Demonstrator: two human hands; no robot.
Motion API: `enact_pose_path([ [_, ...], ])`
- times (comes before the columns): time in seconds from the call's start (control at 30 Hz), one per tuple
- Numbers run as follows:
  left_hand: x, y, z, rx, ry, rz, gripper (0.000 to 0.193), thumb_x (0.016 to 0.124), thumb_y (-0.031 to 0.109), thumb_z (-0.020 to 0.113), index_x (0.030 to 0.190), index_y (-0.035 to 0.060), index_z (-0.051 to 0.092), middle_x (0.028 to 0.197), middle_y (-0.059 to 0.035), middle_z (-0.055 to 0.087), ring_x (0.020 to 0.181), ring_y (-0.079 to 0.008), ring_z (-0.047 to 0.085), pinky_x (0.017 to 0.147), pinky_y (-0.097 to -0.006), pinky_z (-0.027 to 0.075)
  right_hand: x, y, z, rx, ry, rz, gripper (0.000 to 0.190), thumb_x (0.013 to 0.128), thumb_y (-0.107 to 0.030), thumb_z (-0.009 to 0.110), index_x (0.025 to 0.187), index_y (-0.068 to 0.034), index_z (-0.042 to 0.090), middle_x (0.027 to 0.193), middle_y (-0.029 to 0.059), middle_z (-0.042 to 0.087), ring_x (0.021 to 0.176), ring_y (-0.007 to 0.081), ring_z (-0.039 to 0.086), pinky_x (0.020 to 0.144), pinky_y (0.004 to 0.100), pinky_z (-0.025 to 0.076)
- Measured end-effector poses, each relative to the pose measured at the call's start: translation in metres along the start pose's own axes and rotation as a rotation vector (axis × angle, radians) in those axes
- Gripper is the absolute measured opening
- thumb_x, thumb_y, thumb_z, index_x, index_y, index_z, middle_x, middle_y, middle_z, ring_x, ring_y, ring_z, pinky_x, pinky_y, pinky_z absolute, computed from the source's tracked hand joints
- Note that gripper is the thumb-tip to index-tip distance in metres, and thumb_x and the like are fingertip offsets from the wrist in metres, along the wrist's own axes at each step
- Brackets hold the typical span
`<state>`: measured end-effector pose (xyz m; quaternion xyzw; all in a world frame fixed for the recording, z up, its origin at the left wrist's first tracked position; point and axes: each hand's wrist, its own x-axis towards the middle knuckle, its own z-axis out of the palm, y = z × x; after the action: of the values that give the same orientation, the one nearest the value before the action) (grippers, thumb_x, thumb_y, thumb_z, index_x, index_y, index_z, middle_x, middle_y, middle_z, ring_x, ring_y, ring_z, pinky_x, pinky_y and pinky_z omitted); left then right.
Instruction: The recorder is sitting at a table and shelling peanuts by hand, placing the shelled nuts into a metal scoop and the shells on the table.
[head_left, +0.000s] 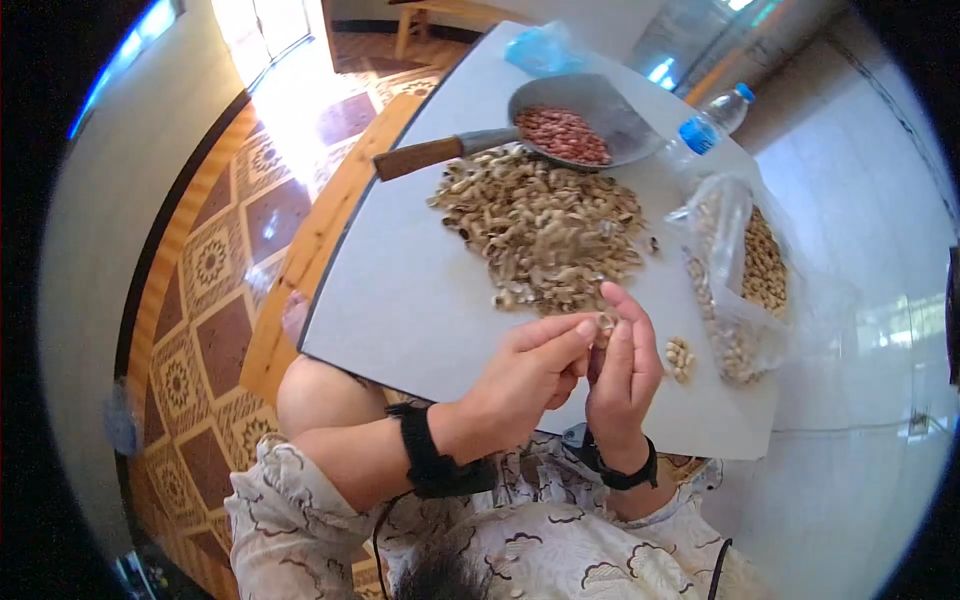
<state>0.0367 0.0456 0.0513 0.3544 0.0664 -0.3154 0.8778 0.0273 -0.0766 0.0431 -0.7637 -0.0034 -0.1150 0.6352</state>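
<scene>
Between the fingertips of both hands is a peanut shell (604, 324), apparently split, with a pale hollow showing. My left hand (529, 364) pinches it from the left with thumb and forefinger. From the right, my right hand (624, 367) grips it too, one finger raised. Just beyond the hands spreads a large heap of peanut shells (547, 225). A few whole peanuts (679, 358) lie to the right of my right hand. Reddish shelled peanuts (562, 135) fill part of a metal scoop (630, 120), whose wooden handle (418, 157) points left.
A clear plastic bag (724, 285) of unshelled peanuts stands at the white table's (390, 300) right side. Farther back are a water bottle (712, 120) with a blue cap and a blue plastic bag (544, 49). A wooden bench (330, 232) runs along the left edge.
</scene>
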Motion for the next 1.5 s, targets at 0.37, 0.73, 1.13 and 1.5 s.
enact_pose_path([
  [0.37, 0.009, -0.009, -0.005, -0.098, -0.008, -0.046, 0.018, 0.09, 0.022, 0.043, 0.092, 0.0105, 0.057, 0.064, 0.0054, 0.048, 0.045, -0.0024, 0.032, 0.039, -0.0172, 0.023, -0.001, 0.005, -0.009, -0.287, -0.105, -0.453, 0.033, 0.087, -0.007, 0.048, 0.118, 0.001, 0.046, 0.063, 0.0097, 0.056, 0.048, 0.0182, 0.052, 0.05, 0.0281, 0.043],
  [0.73, 0.044, 0.015, -0.03, 0.019, 0.138, -0.031, 0.022, 0.092, 0.015, 0.045, 0.108, 0.0037, 0.055, 0.068, 0.0049, 0.047, 0.047, -0.0011, 0.031, 0.039, -0.0157, 0.026, 0.042, 0.018, -0.119, -0.73, 0.013, -0.073, 0.025, 0.081, -0.01, 0.054, 0.105, -0.005, 0.057, 0.073, 0.013, 0.061, 0.062, 0.0271, 0.059, 0.058, 0.0346, 0.046],
  [1.13, 0.041, 0.031, -0.021, 0.161, 0.187, 0.052, 0.036, 0.092, 0.012, 0.042, 0.126, 0.0014, 0.043, 0.076, -0.0013, 0.051, 0.051, -0.004, 0.034, 0.042, -0.0173, 0.026, 0.052, 0.047, -0.146, -1.044, -0.22, -0.127, 0.027, 0.075, -0.01, 0.06, 0.102, -0.006, 0.057, 0.081, 0.0125, 0.062, 0.073, 0.0311, 0.059, 0.066, 0.0402, 0.047],
  [1.5, 0.021, 0.016, -0.011, 0.645, -0.026, 0.297, 0.036, 0.081, 0.011, 0.065, 0.117, 0.0085, 0.058, 0.065, 0.0096, 0.037, 0.056, -0.0016, 0.03, 0.05, -0.0171, 0.024, 0.025, -0.013, -0.058, 0.529, -0.097, 0.391, 0.021, 0.085, -0.013, 0.059, 0.102, -0.003, 0.055, 0.08, 0.0004, 0.061, 0.068, 0.0089, 0.059, 0.054, 0.0223, 0.046],
])
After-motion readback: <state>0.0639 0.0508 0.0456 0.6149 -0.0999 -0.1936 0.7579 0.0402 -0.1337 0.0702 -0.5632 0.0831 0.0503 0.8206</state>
